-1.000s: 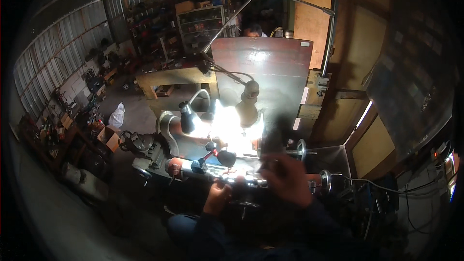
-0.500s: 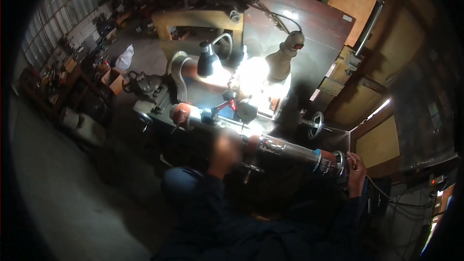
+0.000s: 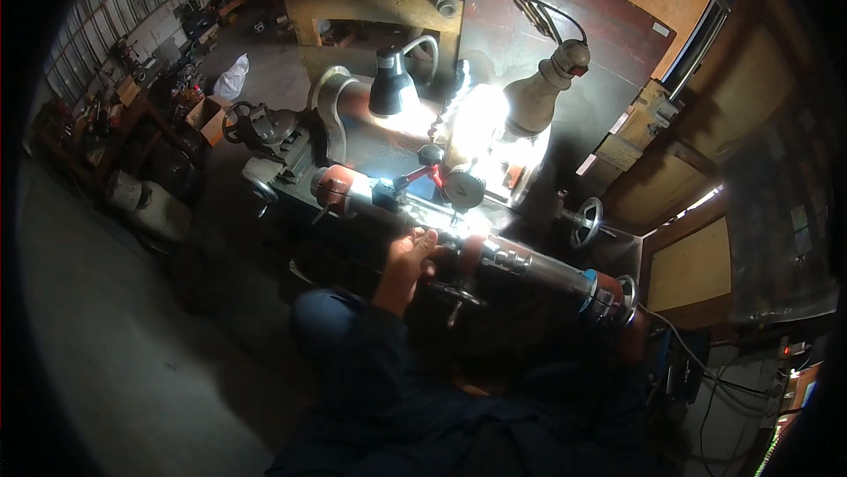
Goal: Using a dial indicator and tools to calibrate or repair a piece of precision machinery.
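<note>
A long machine with a metal bar [image 3: 551, 271] stretches before me, sloping down to the right. My left hand [image 3: 408, 262] is at its front edge near the middle, fingers curled and thumb on top. What lies inside the curl is hidden. Just beyond it, a round dial gauge [image 3: 465, 186] sits on a red arm [image 3: 419, 175] under glaring light. A small crank handwheel [image 3: 459, 295] is right of this hand. My right hand [image 3: 633, 338] is dim in shadow, just below the chrome handwheel [image 3: 629, 299] at the machine's right end. Its fingers do not show clearly.
A black lamp [image 3: 392, 93] and a larger beige lamp [image 3: 540, 93] shine over the machine. Another handwheel [image 3: 586, 221] stands behind at the right. A yellow frame [image 3: 371, 7] is at the back. Cables [image 3: 697, 358] hang at the lower right; a cardboard box [image 3: 208, 118] sits far left.
My left hand, blurred before, is now sharp at the machine's front. The right hand has dropped from the chrome handwheel's right rim into shadow below it. The view has shifted slightly.
</note>
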Action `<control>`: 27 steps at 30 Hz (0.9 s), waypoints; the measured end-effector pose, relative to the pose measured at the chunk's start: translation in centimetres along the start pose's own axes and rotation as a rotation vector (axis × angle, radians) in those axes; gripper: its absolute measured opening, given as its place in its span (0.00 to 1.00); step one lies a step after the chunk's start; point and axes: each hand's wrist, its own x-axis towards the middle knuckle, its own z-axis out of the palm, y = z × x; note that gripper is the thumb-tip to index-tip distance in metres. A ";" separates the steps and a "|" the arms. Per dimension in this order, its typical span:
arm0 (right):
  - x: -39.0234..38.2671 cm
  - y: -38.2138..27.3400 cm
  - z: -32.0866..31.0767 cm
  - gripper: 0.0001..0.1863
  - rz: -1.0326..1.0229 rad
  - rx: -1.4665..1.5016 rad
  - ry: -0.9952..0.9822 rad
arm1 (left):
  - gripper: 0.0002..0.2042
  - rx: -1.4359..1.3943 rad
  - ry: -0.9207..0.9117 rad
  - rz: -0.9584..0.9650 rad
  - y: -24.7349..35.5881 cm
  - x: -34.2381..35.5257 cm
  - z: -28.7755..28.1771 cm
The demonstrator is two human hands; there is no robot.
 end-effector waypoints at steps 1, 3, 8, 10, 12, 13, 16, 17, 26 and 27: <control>-0.4 0.5 0.3 0.10 -0.001 -0.042 0.033 | 0.12 0.015 0.037 -0.007 0.0 0.0 0.1; -1.4 1.3 0.6 0.11 -0.005 -0.090 0.064 | 0.11 -0.116 -0.008 -0.006 0.0 0.0 0.4; -3.4 1.5 -0.2 0.11 0.302 0.167 0.064 | 0.07 -0.209 -0.024 0.026 -0.1 0.0 0.6; -4.0 0.6 -1.1 0.11 0.250 0.188 0.052 | 0.07 -0.230 -0.016 0.041 -0.2 0.0 0.6; -4.1 -0.5 -1.7 0.11 0.162 0.235 0.058 | 0.05 -0.252 0.004 0.044 -0.4 0.0 0.6; -4.0 -1.1 -2.1 0.09 0.166 0.262 0.049 | 0.05 -0.244 0.005 0.067 -0.4 -0.1 0.6; -3.5 -2.8 -2.4 0.07 0.202 0.406 0.112 | 0.04 -0.231 0.021 0.073 -0.5 -0.2 0.6; -3.2 -3.1 -2.4 0.07 0.227 0.546 0.202 | 0.05 -0.198 0.042 0.066 -0.5 -0.2 0.6; 0.4 -2.0 -4.0 0.11 0.136 0.402 0.182 | 0.09 -0.072 0.077 0.015 -0.4 0.0 0.5; 1.0 -1.7 -3.9 0.12 0.126 0.343 0.234 | 0.10 -0.028 0.052 -0.008 -0.3 0.0 0.5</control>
